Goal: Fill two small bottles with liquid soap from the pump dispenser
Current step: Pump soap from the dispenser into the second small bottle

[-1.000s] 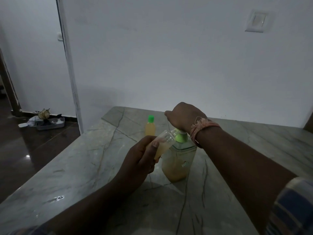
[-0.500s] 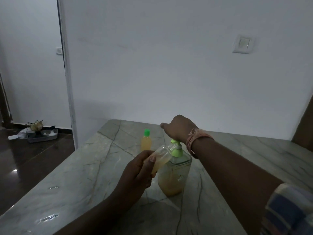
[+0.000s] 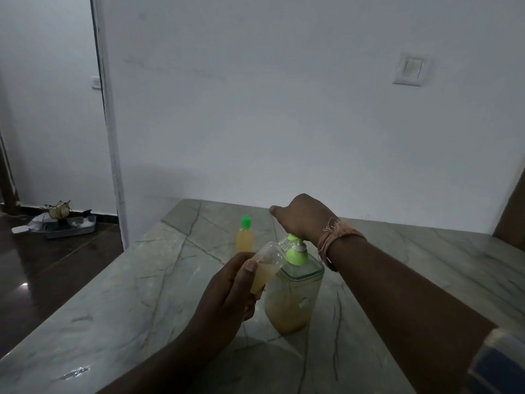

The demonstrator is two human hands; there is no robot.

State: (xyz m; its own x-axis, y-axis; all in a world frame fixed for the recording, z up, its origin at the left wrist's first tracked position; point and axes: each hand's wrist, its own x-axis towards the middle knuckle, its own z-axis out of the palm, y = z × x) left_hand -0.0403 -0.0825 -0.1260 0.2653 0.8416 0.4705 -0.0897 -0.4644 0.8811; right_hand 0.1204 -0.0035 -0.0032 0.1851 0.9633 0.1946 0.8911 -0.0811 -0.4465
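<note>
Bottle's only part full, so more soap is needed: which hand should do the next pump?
Right. The right hand already rests on the pump, while the left hand grips the open bottle tilted at the spout.

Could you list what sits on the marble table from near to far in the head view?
Pump dispenser with the open bottle held at its spout by the left hand and the right hand on its pump → capped bottle → wall.
</note>
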